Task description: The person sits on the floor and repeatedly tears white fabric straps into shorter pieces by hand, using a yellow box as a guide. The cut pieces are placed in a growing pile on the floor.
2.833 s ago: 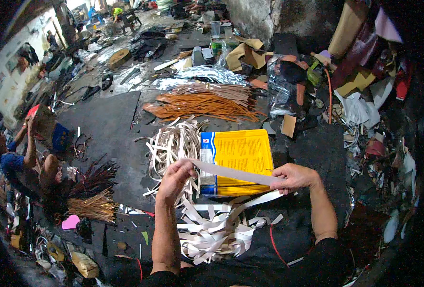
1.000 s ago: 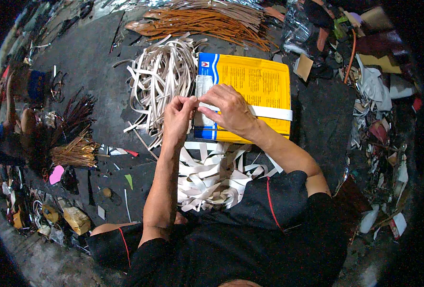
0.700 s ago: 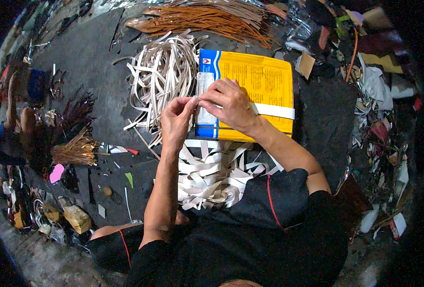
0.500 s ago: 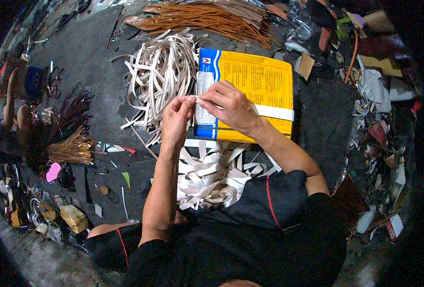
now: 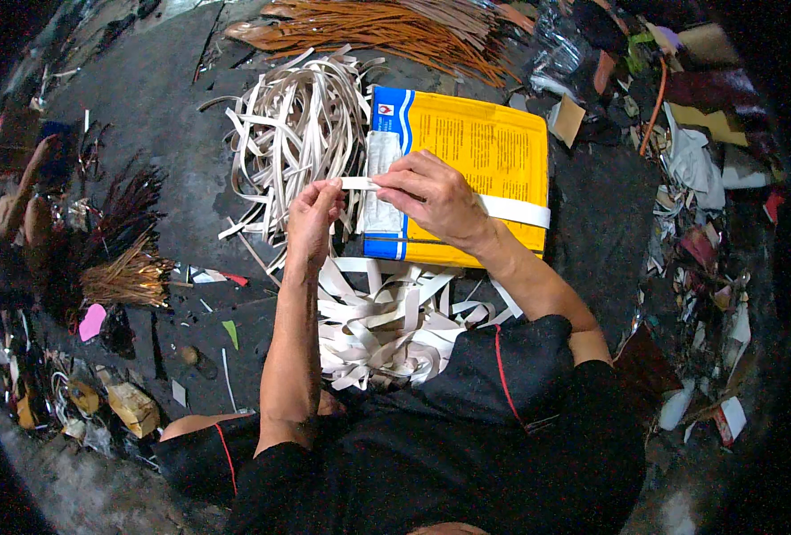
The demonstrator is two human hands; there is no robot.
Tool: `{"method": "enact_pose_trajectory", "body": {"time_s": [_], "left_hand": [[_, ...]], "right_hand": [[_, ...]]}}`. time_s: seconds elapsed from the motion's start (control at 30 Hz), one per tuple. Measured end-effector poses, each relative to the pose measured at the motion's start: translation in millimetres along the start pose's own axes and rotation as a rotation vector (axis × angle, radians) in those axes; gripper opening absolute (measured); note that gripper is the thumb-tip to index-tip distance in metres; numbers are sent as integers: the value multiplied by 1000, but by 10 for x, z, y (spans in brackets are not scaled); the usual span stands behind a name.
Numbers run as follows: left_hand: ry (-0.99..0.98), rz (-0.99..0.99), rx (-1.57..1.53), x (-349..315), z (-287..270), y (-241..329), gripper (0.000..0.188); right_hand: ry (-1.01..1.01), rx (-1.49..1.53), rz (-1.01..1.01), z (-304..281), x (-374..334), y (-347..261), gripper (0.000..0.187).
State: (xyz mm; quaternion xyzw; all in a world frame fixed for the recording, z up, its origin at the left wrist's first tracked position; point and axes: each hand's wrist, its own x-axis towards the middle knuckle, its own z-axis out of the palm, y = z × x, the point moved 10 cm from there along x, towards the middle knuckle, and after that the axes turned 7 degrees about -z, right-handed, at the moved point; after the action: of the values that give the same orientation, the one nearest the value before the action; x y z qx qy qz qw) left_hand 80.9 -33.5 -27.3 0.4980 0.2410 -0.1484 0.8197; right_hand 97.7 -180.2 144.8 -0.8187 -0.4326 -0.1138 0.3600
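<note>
The white strip (image 5: 516, 211) lies across the yellow-and-blue container (image 5: 480, 138), its broad, flat end reaching the container's right edge and its narrow end standing out past the left edge. The left hand (image 5: 313, 223), just left of the container, pinches that narrow end between thumb and fingertips. The right hand (image 5: 436, 201), over the container's left part, pinches the strip with thumb and fingers where it turns narrow; how its edges meet under those fingers is hidden.

The step looks like folding the strip lengthwise. To do it well, the left grip should draw gently away from the container so that the strip is taut, while the right presses the edges evenly together, a short length at a time. The broad end should lie flat on the container, untwisted, and clear of the pile of narrow strips (image 5: 297, 125) left of it and the pile of broad strips (image 5: 387, 334) at its near side.
</note>
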Motion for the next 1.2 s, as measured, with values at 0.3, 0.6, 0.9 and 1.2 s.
{"method": "enact_pose_trajectory", "body": {"time_s": [0.3,0.6,0.9,1.2], "left_hand": [[-75,-86,-462,265,-381,-331,22],[27,4,-131,-344,384,148,16],[4,-63,-242,-97,138,-73,16],[104,-75,-77,178,-284,-177,19]], "right_hand": [[11,22,-13,44,65,-46,16],[12,-25,-28,37,26,-19,14],[30,-20,-34,13,12,-36,15],[3,-49,-38,12,18,-49,15]]}}
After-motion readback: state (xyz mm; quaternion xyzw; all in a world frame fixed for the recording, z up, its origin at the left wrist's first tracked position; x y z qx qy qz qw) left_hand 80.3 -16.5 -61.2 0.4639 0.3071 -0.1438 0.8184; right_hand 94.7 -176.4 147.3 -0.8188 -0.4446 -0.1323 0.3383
